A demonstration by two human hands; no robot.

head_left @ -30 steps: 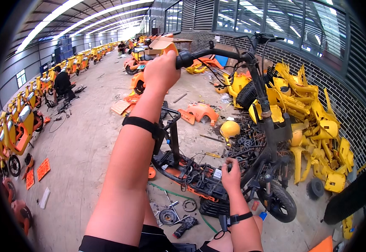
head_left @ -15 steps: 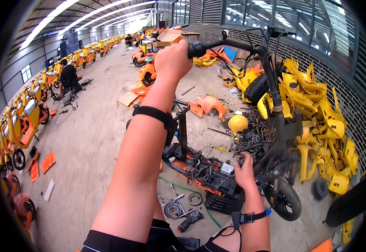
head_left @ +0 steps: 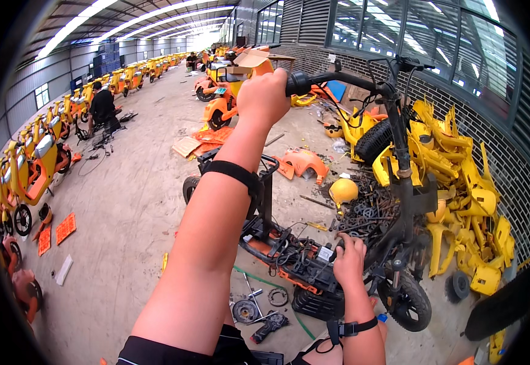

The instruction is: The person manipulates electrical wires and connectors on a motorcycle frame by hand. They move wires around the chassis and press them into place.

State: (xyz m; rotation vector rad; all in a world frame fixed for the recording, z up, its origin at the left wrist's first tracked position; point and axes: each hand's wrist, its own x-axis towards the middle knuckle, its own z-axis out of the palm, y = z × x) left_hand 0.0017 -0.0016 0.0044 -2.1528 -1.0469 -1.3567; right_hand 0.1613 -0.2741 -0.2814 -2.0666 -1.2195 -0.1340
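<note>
A stripped scooter frame (head_left: 404,201), black and without body panels, stands in front of me with its front wheel (head_left: 406,301) to the right. My left hand (head_left: 264,97) is wrapped round the black grip at the left end of its handlebar (head_left: 329,77). Lower down, my right hand (head_left: 350,261) is beside the front of the open floor section (head_left: 295,249), where wiring and dark parts lie exposed. Its fingers are bent around a small dark piece that I cannot make out. A black ribbed part (head_left: 318,302) sits under that section.
Yellow body panels (head_left: 487,201) are heaped along the brick wall, beside a yellow helmet (head_left: 343,191) and dark metal parts (head_left: 371,213). A power drill (head_left: 269,326) and cross wrench (head_left: 253,294) lie near my legs. Scooters (head_left: 41,161) line the left; a person (head_left: 102,109) crouches there.
The whole view has shifted slightly, with most floor objects now lower in it. My left hand keeps hold of the handlebar grip; my right hand's fingers look more bent.
</note>
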